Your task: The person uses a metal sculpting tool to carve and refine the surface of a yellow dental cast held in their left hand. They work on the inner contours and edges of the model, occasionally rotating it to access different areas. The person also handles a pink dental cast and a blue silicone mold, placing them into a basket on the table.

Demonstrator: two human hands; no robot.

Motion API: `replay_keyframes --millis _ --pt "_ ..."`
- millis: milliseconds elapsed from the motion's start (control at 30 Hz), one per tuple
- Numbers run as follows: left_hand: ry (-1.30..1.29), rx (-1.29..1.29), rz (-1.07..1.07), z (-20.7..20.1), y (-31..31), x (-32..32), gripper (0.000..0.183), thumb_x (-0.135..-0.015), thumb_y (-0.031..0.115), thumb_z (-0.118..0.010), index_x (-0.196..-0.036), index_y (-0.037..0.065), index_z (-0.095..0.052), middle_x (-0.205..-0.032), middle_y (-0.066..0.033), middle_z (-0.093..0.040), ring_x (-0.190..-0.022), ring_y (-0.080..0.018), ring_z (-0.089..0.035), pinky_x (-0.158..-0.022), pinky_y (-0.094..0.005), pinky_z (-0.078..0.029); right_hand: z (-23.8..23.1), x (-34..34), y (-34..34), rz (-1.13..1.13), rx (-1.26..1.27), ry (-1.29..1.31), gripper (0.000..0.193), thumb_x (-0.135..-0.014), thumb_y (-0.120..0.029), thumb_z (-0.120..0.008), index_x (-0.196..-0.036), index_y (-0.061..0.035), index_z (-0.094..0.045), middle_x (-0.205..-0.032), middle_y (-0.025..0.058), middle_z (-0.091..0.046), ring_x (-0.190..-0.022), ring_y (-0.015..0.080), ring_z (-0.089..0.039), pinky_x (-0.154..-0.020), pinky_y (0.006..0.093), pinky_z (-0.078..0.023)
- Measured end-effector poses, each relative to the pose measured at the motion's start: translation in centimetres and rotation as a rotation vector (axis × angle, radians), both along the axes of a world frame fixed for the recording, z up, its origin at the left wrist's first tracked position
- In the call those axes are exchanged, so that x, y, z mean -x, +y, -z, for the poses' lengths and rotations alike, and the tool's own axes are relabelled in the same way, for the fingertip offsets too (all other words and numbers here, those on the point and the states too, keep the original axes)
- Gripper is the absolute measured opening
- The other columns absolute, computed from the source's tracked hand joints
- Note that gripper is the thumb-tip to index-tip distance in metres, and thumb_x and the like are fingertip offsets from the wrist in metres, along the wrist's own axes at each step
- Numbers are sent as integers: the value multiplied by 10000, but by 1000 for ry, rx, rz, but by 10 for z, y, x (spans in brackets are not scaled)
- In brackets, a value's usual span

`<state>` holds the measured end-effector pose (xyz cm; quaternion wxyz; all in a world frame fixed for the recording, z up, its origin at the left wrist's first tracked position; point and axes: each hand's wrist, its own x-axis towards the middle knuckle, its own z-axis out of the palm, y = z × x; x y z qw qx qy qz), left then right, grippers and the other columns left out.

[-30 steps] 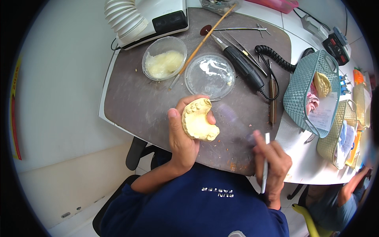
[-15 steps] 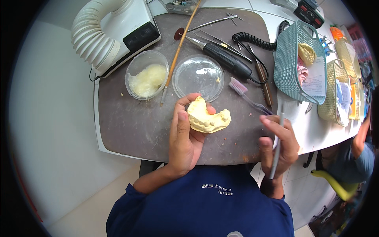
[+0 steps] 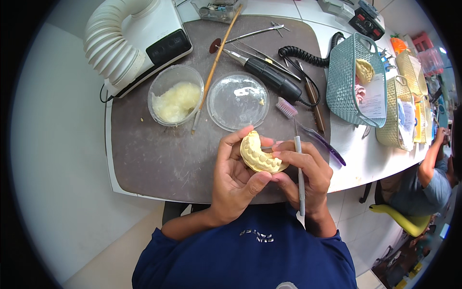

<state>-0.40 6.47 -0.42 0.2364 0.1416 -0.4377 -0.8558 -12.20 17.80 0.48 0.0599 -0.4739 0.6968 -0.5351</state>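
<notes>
My left hand [image 3: 231, 176] is closed on a pale yellow dental cast [image 3: 256, 153], its fingers behind the arch and its thumb under the near edge. The row of teeth faces up. My right hand [image 3: 313, 173] touches the right end of the cast with its fingertips. Held across that same hand is a slim grey-handled carving tool [image 3: 301, 192], whose thin metal tip points away from me, clear of the cast. Just beyond lie a round clear lid [image 3: 230, 113] and a toothbrush [image 3: 287, 108] with a purple handle.
Left of the lid stands a clear tub [image 3: 163, 77] with whitish-yellow material. A paintbrush [image 3: 216, 65], a black rotary handpiece [image 3: 272, 79] and several metal tools lie behind. A hose unit [image 3: 139, 72] is far left. Baskets [image 3: 341, 96] stand right; another person [image 3: 418, 188] sits beyond.
My right hand has come in from the right with the carving tool and now touches the cast. The cast is turned and slightly nearer me, its teeth now showing. The whole view has shifted slightly.
</notes>
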Motion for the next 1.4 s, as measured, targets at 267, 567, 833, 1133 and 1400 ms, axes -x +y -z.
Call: replay_keyframes --millis 267,567,833,1133,1400 --pt "11 -25 21 0 1 -4 728 -874 49 -728 -1438 22 -268 -1255 -155 -513 -1168 -222 -590 -1004 -345 -507 7 -5 16 106 304 44 633 -989 -612 -379 -1072 -54 -666 -904 121 -604 -876 230 -632 -864 436 -524" --pt "-8 52 30 0 0 -5 722 -884 107 -711 -1442 6 -264 -1259 -165 -519 -1157 -211 -591 -997 -342 -506 -3 -12 19 -9 225 116 251 -794 -95 -774 -992 -100 -620 -851 45 -689 -968 286 -717 -937 475 -547" --pt "-9 81 16 0 0 -6 718 -889 118 -703 -1445 3 -264 -1263 -161 -520 -1166 -197 -574 -1008 -334 -495 -1 -12 16 -75 246 104 252 -789 -62 -775 -991 -59 -625 -868 78 -683 -984 317 -712 -870 429 -600" --pt "-60 66 16 -2 -2 -6 712 -869 96 -695 -1437 -9 -279 -1252 -182 -538 -1131 -196 -598 -1006 -329 -495 0 -9 18 -104 238 167 307 -741 -35 -796 -1007 -43 -643 -871 87 -673 -971 332 -711 -827 413 -618" --pt "-83 54 33 -1 -7 -7 685 -866 102 -663 -1429 -25 -293 -1252 -194 -546 -1116 -204 -612 -987 -328 -507 -3 -6 16 -143 213 123 306 -726 -1 -783 -996 -41 -645 -887 99 -680 -966 337 -712 -826 433 -618"
